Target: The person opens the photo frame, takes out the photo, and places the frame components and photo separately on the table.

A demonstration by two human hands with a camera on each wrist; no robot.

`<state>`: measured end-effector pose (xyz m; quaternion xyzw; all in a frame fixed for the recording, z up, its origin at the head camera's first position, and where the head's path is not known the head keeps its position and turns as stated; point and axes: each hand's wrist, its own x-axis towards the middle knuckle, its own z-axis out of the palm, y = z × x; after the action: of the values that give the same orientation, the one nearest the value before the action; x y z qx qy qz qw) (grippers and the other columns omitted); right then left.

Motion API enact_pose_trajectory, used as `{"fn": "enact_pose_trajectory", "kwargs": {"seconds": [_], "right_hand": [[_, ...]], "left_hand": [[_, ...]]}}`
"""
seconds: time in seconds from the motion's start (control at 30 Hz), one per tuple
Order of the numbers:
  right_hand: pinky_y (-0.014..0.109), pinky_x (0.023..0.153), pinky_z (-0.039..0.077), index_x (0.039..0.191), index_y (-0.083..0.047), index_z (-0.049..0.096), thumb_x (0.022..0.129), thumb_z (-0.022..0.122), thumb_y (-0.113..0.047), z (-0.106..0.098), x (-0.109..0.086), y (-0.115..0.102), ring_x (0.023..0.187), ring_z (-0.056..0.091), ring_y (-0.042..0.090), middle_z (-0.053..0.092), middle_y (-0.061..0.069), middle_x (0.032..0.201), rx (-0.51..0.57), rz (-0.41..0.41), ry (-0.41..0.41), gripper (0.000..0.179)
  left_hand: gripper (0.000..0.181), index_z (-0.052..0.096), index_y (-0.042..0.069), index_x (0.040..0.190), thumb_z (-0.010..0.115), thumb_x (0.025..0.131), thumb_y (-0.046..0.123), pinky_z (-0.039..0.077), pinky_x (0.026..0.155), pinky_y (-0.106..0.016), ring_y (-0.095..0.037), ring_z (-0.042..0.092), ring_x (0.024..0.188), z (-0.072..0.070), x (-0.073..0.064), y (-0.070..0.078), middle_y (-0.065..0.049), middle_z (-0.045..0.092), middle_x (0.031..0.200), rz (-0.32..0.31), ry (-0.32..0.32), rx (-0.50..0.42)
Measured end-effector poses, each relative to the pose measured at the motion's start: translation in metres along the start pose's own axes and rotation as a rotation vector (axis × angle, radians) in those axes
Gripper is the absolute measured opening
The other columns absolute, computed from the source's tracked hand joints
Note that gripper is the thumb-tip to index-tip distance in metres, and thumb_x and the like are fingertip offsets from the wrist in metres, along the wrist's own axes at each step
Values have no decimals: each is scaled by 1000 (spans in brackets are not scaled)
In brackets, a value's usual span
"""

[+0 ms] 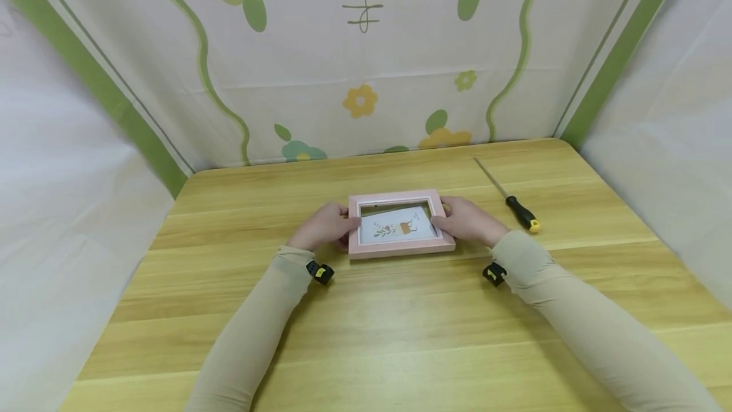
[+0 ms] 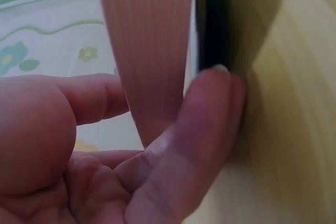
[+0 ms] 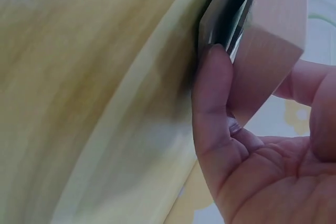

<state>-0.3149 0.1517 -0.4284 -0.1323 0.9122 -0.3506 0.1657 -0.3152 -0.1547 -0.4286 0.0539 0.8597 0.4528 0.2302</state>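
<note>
A pink picture frame (image 1: 401,248) is held face up over the table, one hand at each short side. My left hand (image 1: 326,226) grips its left side, thumb on the front and fingers curled behind. On the right side my right hand (image 1: 469,220) holds it the same way. Through the opening a white card (image 1: 386,229) with a plant and orange drawing lies tilted, leaving a gap along the top. In the right wrist view a thin backing panel (image 3: 216,13) stands slightly apart from the pink frame (image 3: 270,51), with fingertips against it. Most of the frame's underside is hidden.
A screwdriver (image 1: 520,212) with a black and yellow handle lies on the wooden table (image 1: 366,348), right of the frame. Behind the table hangs a flower-printed cloth (image 1: 400,56), and pale cloth stands along both sides.
</note>
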Motion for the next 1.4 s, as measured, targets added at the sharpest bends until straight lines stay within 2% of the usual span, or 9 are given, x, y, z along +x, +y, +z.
{"fn": "enact_pose_trajectory", "kwargs": {"seconds": [0.17,0.33,0.43,0.53,0.67,0.8,0.93,1.13,1.4], "right_hand": [[48,95,49,152,7,29,102,53,-22,-1,-2,-1,106,63,27,61,26,127,17,12,-8,63],[36,72,56,156,3,20,103,52,-23,-11,-4,-5,87,68,25,65,26,111,103,-3,30,67],[33,69,56,158,-3,18,104,52,-23,-23,-5,-9,85,67,25,65,27,108,189,-50,80,67],[32,71,54,158,-8,24,104,52,-22,-37,-8,-16,87,64,26,63,26,108,249,-98,136,62],[29,69,52,151,-10,42,106,49,-22,-52,-7,-27,86,58,24,62,20,105,271,-131,206,48],[30,62,50,141,-9,57,105,50,-24,-63,-1,-39,74,56,23,61,15,90,245,-173,236,40],[33,62,49,136,-10,63,104,53,-26,-71,8,-53,71,57,27,63,13,84,169,-203,211,36],[32,62,50,131,-8,65,102,57,-28,-73,28,-63,76,60,29,65,15,92,166,-179,153,36],[32,72,53,127,-7,67,100,59,-37,-76,46,-64,87,64,28,68,16,105,124,-148,163,41]], "left_hand": [[29,68,-1,109,57,100,24,58,61,-35,-23,68,67,1,-2,3,-11,72,81,-2,27,45],[42,58,0,132,57,101,28,59,66,-38,-24,70,72,-3,-4,6,-12,71,89,31,82,-3],[53,45,4,147,56,102,31,59,69,-42,-26,70,73,-10,-7,9,-15,71,92,86,93,-75],[60,34,10,154,57,102,30,59,72,-48,-28,70,73,-19,-10,13,-20,70,93,157,92,-214],[56,40,9,151,60,101,25,58,74,-48,-31,71,75,-30,-16,17,-23,70,97,224,62,-339],[49,54,7,141,65,98,28,59,73,-45,-32,71,82,-31,-18,20,-20,71,103,259,-42,-271],[50,55,7,140,67,96,28,59,68,-43,-31,71,81,-24,-19,22,-15,71,103,299,-113,-173],[47,56,2,137,68,96,22,58,62,-40,-26,70,78,-20,-17,19,-14,71,100,303,-86,-121],[47,52,-2,136,67,96,20,59,65,-43,-28,70,81,-28,-13,14,-28,65,110,270,-76,-220]]}}
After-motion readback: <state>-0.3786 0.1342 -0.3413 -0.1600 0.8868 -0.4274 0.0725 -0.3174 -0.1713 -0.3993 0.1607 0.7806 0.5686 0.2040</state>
